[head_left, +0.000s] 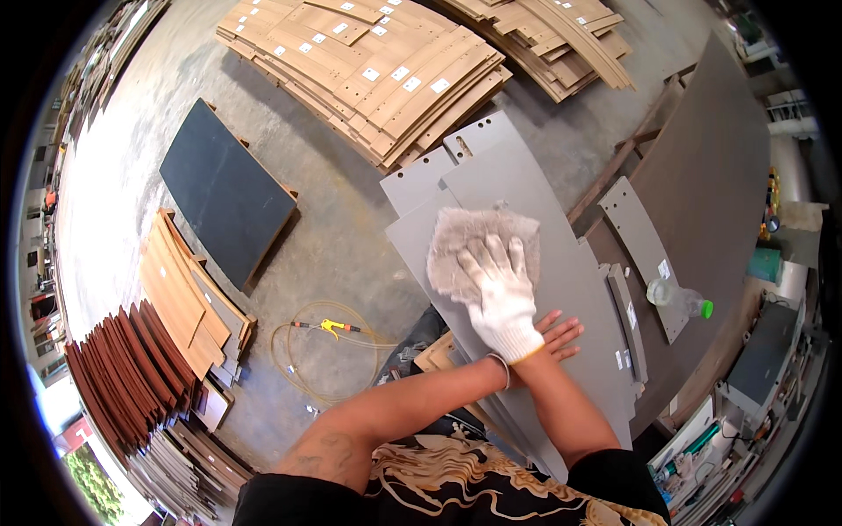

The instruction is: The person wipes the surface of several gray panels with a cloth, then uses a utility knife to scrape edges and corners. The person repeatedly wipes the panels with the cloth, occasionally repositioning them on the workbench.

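On a grey panel, a plush cloth is pressed by the flattened, gloved right hand; bare left hand outspread; wiping seems unfinished.

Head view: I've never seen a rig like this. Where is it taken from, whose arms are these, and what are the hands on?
There is no machine: these are a person's own arms, seen from a wide fisheye camera worn on the head, so straight edges look bent. The arms cross. The right hand, in a white glove, lies flat on a fluffy cloth over a gray panel. The bare left hand passes beneath the right wrist, fingers spread; it holds nothing that I can see. Toward the right, a clear bottle with a green cap lies on a narrow gray strip.
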The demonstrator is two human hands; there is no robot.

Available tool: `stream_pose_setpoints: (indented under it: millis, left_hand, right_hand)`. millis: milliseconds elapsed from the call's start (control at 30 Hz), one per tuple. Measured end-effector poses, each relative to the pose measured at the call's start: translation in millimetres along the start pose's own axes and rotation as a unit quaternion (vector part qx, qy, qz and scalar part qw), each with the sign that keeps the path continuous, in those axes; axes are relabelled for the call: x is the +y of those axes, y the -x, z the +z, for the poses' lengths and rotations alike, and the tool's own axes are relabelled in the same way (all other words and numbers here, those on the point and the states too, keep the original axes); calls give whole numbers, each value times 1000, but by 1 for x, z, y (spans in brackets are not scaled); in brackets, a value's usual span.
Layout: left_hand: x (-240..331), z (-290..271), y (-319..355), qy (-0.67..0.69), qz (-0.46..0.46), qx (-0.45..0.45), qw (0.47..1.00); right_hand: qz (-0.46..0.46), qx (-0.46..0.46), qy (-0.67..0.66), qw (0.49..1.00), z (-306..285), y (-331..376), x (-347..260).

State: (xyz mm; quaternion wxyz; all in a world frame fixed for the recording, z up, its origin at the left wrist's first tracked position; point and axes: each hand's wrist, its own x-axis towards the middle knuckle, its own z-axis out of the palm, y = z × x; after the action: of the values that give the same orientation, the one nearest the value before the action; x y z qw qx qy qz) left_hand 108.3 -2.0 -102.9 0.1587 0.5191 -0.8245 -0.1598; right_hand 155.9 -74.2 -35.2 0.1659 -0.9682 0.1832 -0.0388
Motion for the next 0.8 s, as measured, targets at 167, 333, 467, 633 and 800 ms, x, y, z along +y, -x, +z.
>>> stream_pose_setpoints:
  millis: [167,333,467,633,800]
  left_hand:
    - [-6,-2,6,-9,11,53,998]
    - [6,-14,3,-55,10,-4,998]
    - [-2,-1,-1,18,11,-24,1000]
    - [-2,-21,5,3,3,-49,999]
    - [0,-12,4,24,18,27,999]
  right_hand:
    - [13,42,-12,999,-2,-95,-12]
    - [67,-5,1,998,-1,-20,-3]
    - [44,71,0,997,3,-85,-4]
    - [21,-12,8,1000,-4,-61,-5]
    - [77,-29,22,996,1,-31,-11]
